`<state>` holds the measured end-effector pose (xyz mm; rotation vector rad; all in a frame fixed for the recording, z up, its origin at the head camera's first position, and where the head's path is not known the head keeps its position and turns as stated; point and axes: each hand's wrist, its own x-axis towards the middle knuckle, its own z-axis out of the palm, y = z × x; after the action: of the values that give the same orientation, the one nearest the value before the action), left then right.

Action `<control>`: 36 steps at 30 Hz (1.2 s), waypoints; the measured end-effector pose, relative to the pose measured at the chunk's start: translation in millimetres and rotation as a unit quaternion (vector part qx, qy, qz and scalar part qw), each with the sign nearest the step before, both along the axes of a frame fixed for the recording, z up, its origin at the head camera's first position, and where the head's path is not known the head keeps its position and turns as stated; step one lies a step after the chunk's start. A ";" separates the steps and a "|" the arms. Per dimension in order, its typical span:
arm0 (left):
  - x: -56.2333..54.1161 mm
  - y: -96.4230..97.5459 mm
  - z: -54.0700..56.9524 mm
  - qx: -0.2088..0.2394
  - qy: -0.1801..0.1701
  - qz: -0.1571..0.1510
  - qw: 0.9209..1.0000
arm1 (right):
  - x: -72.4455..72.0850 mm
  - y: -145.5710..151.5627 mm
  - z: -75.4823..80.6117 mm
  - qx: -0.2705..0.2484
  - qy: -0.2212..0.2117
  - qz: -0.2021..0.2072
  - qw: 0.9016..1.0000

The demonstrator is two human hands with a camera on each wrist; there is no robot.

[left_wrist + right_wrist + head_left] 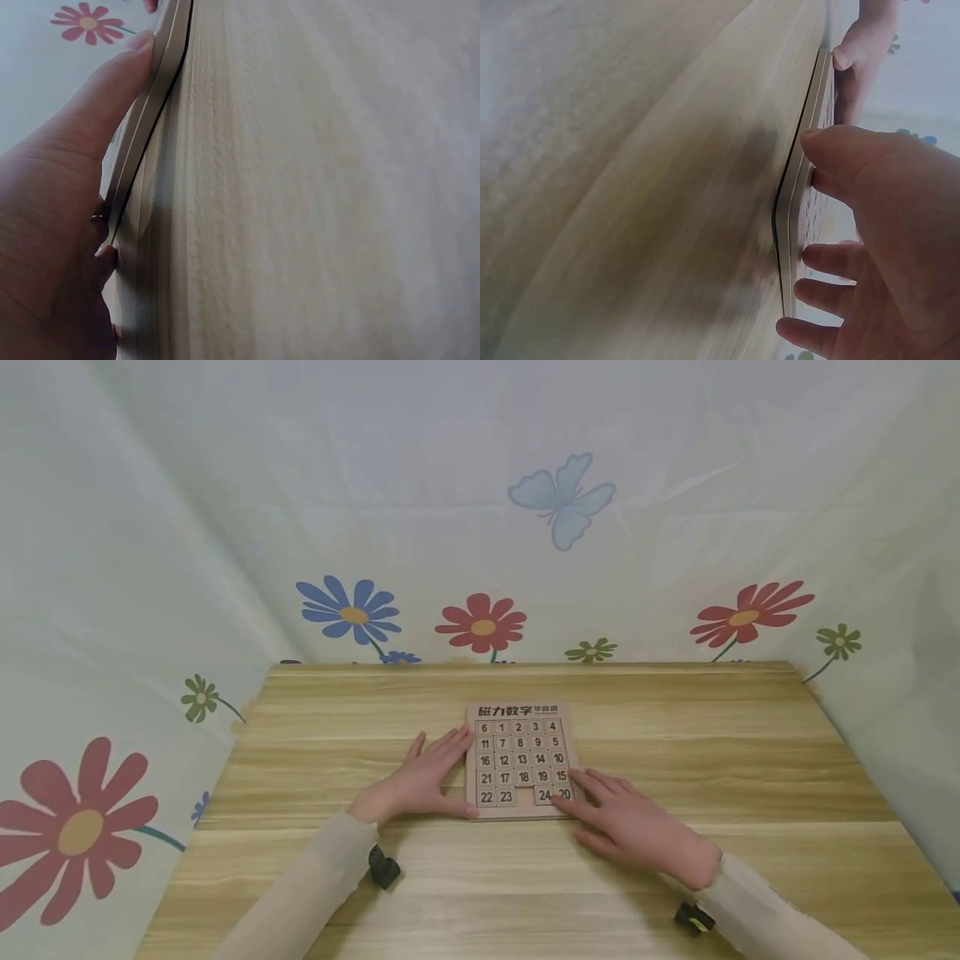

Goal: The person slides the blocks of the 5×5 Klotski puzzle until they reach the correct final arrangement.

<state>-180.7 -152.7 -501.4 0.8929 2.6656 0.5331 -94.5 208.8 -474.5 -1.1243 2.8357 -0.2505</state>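
A wooden number sliding puzzle point(517, 813) lies flat on the table, with numbered square tiles in rows. Its bottom row has a gap between tile 23 point(506, 797) and tile 24 point(543, 796). My left hand point(420, 781) rests along the puzzle's left side, fingers extended and thumb at the near left corner. In the left wrist view that thumb point(124, 75) touches the frame's edge. Over the lower right corner, my right hand point(637, 827) has its thumb at tiles 24 and 20 and a fingertip beside tile 15 point(562, 776). Its other fingers spread along the right edge.
The wood-grain table point(360, 710) reaches back to a pale curtain point(420, 468) printed with flowers and a butterfly. A small black device point(384, 867) sits at the left wrist, and another black device point(693, 918) at the right wrist.
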 end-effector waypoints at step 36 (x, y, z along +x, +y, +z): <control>1.9 1.3 3.0 -0.006 0.001 0.000 1.000 | -4.3 -27.3 3.1 -0.010 0.004 0.035 0.999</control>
<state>-178.8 -151.4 -498.4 0.8894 2.6678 0.5174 -98.8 181.5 -471.4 -1.2292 2.8006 -0.2700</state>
